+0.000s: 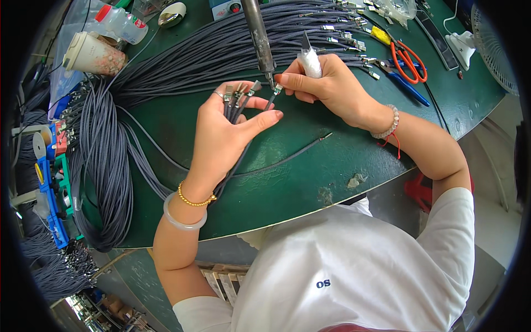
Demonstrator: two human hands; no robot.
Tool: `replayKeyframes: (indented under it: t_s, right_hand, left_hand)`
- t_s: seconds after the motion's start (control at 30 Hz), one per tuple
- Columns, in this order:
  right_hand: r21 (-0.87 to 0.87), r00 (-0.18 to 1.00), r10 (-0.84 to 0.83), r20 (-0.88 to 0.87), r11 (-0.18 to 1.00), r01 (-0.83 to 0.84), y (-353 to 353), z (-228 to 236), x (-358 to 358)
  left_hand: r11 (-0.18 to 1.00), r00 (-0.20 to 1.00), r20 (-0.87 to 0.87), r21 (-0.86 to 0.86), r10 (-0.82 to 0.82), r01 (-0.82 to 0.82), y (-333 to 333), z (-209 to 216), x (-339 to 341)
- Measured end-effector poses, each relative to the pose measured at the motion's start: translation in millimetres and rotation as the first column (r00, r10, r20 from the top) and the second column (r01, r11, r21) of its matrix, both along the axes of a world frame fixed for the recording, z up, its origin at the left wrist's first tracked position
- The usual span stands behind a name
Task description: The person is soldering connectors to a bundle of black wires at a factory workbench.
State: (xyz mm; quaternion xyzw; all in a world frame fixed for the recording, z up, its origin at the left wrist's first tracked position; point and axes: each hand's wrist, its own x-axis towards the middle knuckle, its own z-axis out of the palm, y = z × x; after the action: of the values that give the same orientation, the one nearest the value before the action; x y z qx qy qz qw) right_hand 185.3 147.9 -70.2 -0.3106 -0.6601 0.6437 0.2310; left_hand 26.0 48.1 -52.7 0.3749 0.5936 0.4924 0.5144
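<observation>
My left hand [224,127] is closed around several grey braided cables [239,113], whose metal connectors stick up past the fingers. One cable's connector [277,88] stands apart from that bunch, just below the tip of a dark metal nozzle [260,41] that comes down from above. Against this connector lie the fingertips of my right hand [323,83], pinched together. The same hand grips a white-wrapped tool [311,62] with a dark pointed tip facing up; its exact kind is unclear. A single loose cable [287,159] lies on the green table [265,207] below my hands.
Long bundles of grey cables [193,61] cross the back and hang in a loop at left. Orange-handled pliers [408,60] and blue-handled cutters [409,88] lie at right, near a white fan [495,47]. A cup [91,54] and a bottle [124,25] stand back left.
</observation>
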Motion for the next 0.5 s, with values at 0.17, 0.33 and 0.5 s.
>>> replayKeyframes:
  t_s: [0.17, 0.33, 0.5]
  right_hand:
    - [-0.066, 0.999, 0.028, -0.027, 0.997, -0.03, -7.2, 4.1, 1.4]
    - [-0.093, 0.995, 0.082, -0.06, 0.992, -0.087, -12.2, 6.7, 3.5]
    - [-0.208, 0.986, 0.101, -0.136, 0.97, -0.128, -13.3, 9.5, 4.1]
  left_hand:
    - [0.993, 0.98, -0.192, 0.112, 0.056, -0.035, -5.1, -1.2, 3.3]
    - [0.982, 0.99, -0.075, 0.16, 0.116, -0.102, -7.5, -2.1, 2.0]
    - [0.989, 0.975, 0.186, 0.055, 0.123, -0.136, -6.7, 4.1, 0.7]
